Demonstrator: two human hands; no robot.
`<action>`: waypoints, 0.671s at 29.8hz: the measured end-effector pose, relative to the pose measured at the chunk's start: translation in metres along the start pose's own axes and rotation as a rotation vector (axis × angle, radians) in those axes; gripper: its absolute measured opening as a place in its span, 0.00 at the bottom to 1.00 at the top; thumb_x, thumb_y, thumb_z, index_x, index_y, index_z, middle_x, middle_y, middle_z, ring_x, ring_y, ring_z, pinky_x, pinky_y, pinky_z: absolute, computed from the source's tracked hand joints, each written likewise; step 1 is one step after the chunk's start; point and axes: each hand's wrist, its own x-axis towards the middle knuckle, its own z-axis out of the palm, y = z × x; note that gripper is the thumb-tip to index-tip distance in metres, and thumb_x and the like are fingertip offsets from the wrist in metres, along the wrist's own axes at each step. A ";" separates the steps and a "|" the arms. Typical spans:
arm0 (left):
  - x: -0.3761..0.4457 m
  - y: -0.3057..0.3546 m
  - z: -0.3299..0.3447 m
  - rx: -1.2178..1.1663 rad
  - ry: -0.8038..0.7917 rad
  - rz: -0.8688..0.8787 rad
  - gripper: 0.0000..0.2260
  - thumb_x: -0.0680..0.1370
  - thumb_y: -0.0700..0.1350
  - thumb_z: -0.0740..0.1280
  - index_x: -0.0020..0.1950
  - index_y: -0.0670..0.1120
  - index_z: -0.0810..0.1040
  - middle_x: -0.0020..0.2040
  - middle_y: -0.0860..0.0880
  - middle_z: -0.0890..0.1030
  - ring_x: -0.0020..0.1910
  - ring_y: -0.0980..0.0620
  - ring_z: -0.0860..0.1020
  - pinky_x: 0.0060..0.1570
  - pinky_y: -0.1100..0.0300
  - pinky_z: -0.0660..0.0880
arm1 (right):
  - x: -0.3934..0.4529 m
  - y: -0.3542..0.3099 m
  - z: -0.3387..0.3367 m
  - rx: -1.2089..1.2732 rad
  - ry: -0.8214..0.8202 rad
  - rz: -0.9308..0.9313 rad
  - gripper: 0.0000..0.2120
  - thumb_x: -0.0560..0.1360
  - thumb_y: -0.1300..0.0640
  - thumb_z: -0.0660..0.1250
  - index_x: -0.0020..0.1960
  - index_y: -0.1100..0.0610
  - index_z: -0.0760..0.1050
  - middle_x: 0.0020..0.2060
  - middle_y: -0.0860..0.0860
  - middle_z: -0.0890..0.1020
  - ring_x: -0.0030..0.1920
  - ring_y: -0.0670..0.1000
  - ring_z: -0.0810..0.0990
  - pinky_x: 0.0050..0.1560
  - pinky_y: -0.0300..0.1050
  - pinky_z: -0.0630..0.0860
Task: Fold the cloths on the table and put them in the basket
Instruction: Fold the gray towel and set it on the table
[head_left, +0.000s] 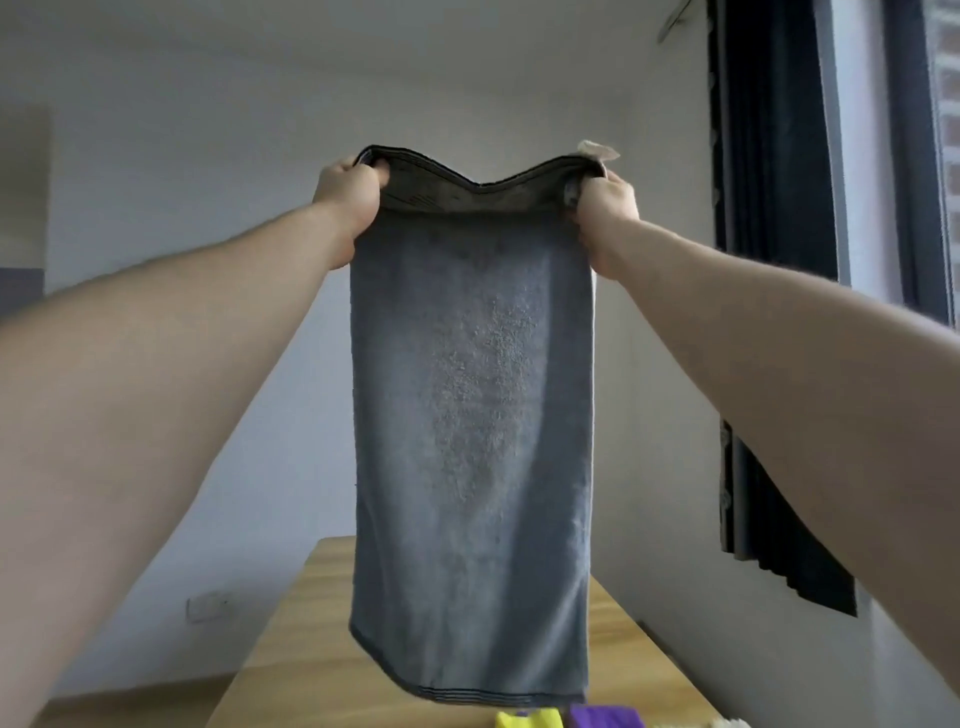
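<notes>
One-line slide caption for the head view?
Left hand and right hand grip the top corners of a grey towel, hanging it above the wooden table.

One view only, from the person's head. It looks forward and only slightly down, with both arms reaching out from the lower corners into the middle of the frame. The towel (470, 415) hangs near the lens and fills the centre. The table (623, 649) shows only at the bottom edge; a wall and curtain (769, 260) stand behind.
</notes>
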 end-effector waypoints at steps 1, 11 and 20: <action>0.002 -0.002 0.003 -0.006 -0.003 -0.003 0.04 0.83 0.49 0.64 0.57 0.52 0.74 0.59 0.51 0.77 0.62 0.50 0.74 0.64 0.57 0.69 | 0.003 0.001 -0.002 -0.002 0.002 -0.004 0.16 0.77 0.61 0.54 0.48 0.48 0.80 0.34 0.45 0.79 0.34 0.48 0.75 0.29 0.39 0.67; -0.027 -0.008 0.004 -0.047 -0.088 -0.073 0.20 0.80 0.54 0.66 0.69 0.47 0.77 0.65 0.51 0.80 0.62 0.50 0.76 0.53 0.58 0.68 | -0.010 0.007 -0.033 -0.046 0.034 0.022 0.16 0.70 0.61 0.54 0.43 0.50 0.80 0.40 0.49 0.81 0.41 0.52 0.75 0.27 0.39 0.63; -0.076 -0.010 -0.008 0.063 -0.174 -0.185 0.17 0.81 0.53 0.64 0.65 0.45 0.79 0.56 0.49 0.82 0.49 0.49 0.76 0.45 0.59 0.71 | -0.065 0.017 -0.061 0.010 0.011 0.159 0.12 0.80 0.60 0.55 0.44 0.51 0.74 0.43 0.49 0.81 0.44 0.54 0.83 0.44 0.45 0.79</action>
